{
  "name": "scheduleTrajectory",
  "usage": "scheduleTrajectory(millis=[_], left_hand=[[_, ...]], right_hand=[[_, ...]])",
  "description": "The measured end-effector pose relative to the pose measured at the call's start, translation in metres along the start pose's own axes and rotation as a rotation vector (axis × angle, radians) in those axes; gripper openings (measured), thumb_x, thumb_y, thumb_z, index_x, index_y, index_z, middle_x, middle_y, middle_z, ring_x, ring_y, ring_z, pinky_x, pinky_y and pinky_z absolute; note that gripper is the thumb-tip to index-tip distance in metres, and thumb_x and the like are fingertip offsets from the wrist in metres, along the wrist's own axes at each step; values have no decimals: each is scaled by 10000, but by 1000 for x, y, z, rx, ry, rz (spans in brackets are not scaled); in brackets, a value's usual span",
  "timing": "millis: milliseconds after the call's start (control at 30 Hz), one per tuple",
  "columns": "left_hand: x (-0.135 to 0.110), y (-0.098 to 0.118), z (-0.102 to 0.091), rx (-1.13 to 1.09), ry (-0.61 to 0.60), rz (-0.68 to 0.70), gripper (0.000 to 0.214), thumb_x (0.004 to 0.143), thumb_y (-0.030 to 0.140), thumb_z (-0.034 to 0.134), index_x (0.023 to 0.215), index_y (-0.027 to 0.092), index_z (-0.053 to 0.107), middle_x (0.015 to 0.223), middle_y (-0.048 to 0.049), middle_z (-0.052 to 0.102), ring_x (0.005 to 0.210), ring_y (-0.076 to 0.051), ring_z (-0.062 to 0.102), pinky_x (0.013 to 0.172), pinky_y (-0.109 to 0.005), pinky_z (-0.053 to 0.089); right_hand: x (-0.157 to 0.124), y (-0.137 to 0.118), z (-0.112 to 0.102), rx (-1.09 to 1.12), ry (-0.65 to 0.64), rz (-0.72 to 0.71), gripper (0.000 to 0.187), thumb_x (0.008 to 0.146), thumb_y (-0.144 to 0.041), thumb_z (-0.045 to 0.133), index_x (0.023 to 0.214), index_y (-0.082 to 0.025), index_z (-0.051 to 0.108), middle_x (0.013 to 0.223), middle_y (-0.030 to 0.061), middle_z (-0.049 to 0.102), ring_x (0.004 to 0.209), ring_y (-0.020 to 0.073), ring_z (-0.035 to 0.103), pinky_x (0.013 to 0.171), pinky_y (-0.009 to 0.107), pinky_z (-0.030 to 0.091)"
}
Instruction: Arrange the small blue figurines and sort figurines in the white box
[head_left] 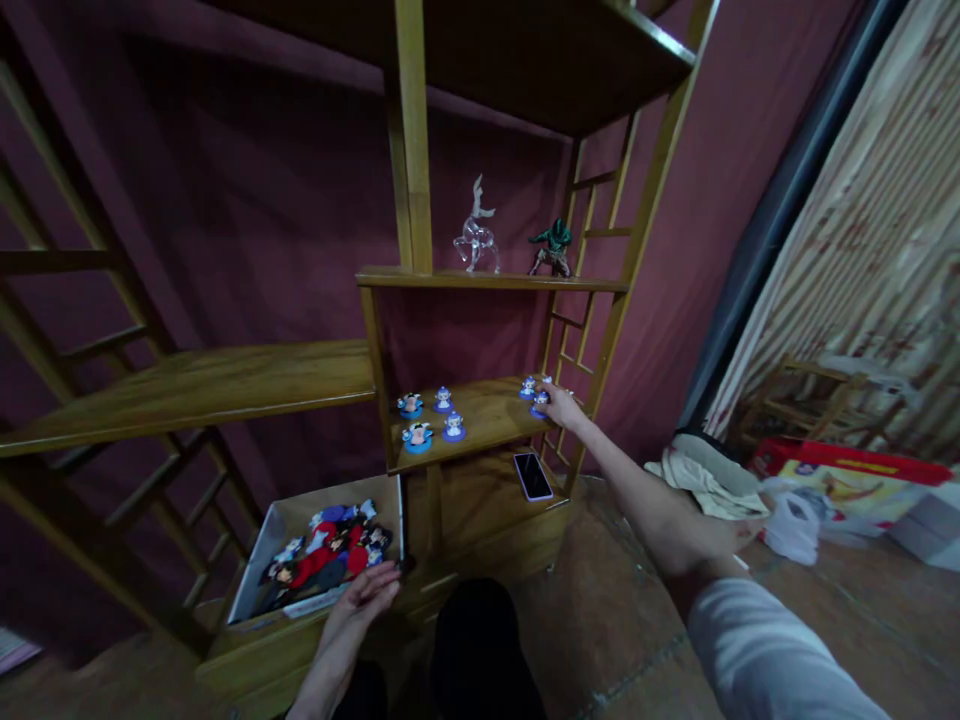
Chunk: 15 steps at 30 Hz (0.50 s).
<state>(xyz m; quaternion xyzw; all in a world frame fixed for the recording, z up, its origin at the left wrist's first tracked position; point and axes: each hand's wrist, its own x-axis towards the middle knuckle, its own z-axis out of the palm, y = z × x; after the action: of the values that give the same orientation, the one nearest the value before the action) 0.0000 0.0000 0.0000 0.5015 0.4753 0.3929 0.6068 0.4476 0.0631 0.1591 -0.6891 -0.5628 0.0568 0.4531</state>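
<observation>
- The right hand (564, 408) reached across to the right end of the small shelf (489, 405); its fingertips were on a purple-and-white figurine (540, 403) there, near the shelf's front edge; I could not tell whether the grip was pinching it or only touching it
- Just behind that figurine stood another purple-based figurine (528, 387); a further pale piece (547, 380) was partly hidden by the hand
- At the shelf's left end stood 4 more, upright in 2 pairs: 2 blue-based figurines (417, 438) with dark and pink parts, and, just to their right, 2 purple-based ones (453, 427)
- The left hand (358, 605) was at the near right corner of a white box (300, 504); its grip was loosely spread, fingers slightly bent; red, blue and black figures (337, 550) lay heaped inside the box
- A phone (533, 476) lay on the lower board (476, 490); a clear deer-like ornament (477, 240) and a green figure (553, 248) stood on the ledge (487, 282) above
</observation>
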Motion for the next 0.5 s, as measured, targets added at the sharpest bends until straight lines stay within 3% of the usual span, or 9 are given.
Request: scheduleTrajectory(millis=[267, 500], left_hand=[[9, -10, -2, -6, 4, -29, 616, 486, 474, 764, 1007, 178, 617, 1019, -121, 676, 983, -299, 610, 775, -364, 496], [20, -22, -10, -15, -60, -64, 651, 531, 432, 767, 1088, 156, 574, 1077, -144, 652, 1000, -275, 607, 790, -323, 491]], right_hand=[[18, -8, -15, -136, -114, -47, 261, 576, -55, 648, 766, -228, 693, 642, -19, 611, 599, 128, 519, 661, 261, 422], [22, -9, -20, -257, -187, -54, 258, 625, -85, 629, 847, -207, 682, 750, -11, 654, 688, 128, 567, 698, 229, 441]])
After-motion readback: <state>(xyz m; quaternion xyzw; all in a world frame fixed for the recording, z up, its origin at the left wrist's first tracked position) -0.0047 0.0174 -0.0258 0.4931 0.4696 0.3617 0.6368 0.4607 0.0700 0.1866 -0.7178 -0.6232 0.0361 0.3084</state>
